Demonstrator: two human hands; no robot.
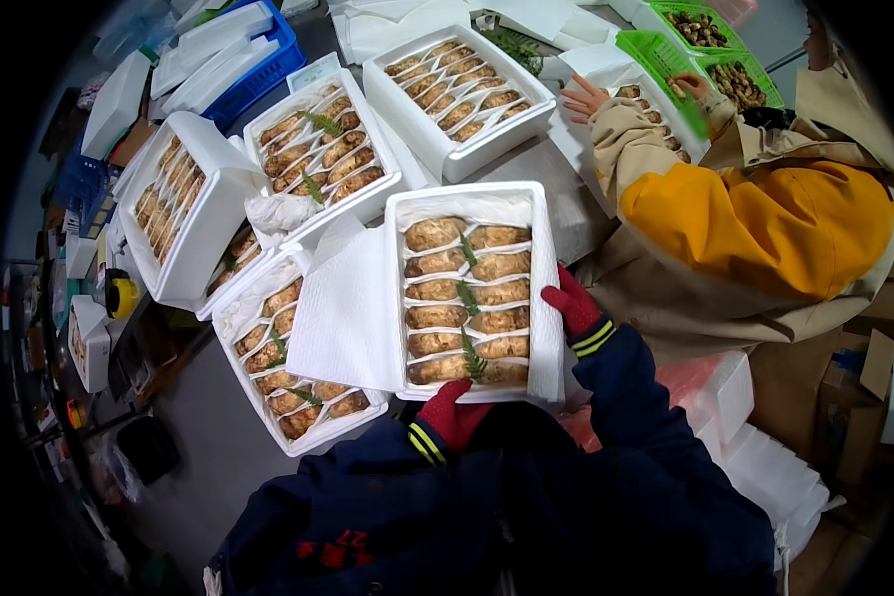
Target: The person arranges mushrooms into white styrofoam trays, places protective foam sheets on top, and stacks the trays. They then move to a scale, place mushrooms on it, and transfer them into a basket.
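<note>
My red-gloved left hand (451, 417) grips the near edge of a white foam box (545, 223), its thumb over the rim. My right hand (572, 302), gloved alike, holds the same box by its right wall. Inside lie two columns of large brown mushrooms (499, 293), probably matsutake, parted by folded white paper. Green fern sprigs (467, 298) run down the middle. A white paper sheet (346, 305) reaches from the box's left side over another foam box (268, 417) of mushrooms.
More mushroom-filled foam boxes (458, 160) (387, 182) stand beyond; one box (227, 156) is tilted at left. At right, a co-worker's hand (585, 98) rests by another box near green baskets (655, 59). A blue crate (290, 52) holds foam lids. White foam boxes (760, 462) are stacked at lower right.
</note>
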